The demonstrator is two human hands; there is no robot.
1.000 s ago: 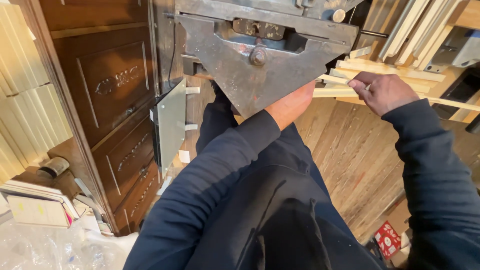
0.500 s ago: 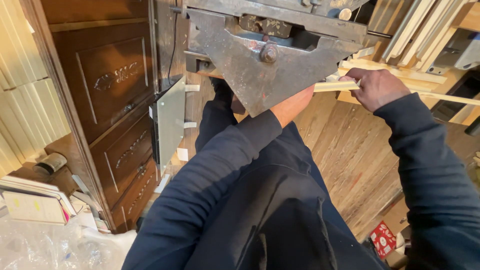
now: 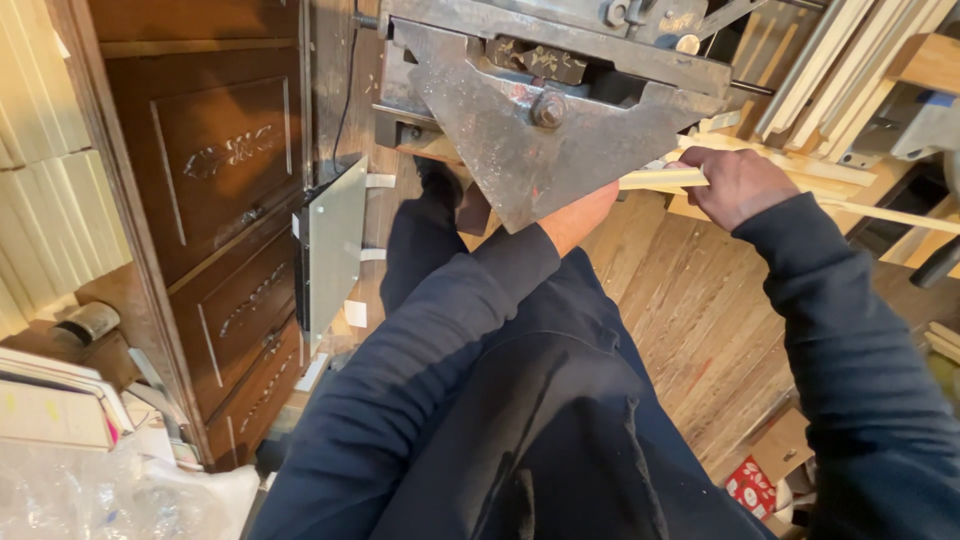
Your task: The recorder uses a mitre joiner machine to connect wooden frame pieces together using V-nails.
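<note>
Under the metal cutter point(image 3: 540, 120), right hand point(image 3: 735, 185) grips a pale wooden strip point(image 3: 660, 178); left hand point(image 3: 580, 215) hidden, grip untellable.

The metal machine point(image 3: 545, 120) stands straight ahead, above the floor point(image 3: 700, 330). A cabinet point(image 3: 215, 230) stands to its left, with a flat panel point(image 3: 335, 245) leaning between them. A wooden strip point(image 3: 660, 178) runs from the machine's right side. More strips point(image 3: 820, 60) are stacked behind, to the right.

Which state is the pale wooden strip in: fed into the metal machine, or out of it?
In: the strip, gripped by the right hand, disappears under the machine's plate.
</note>
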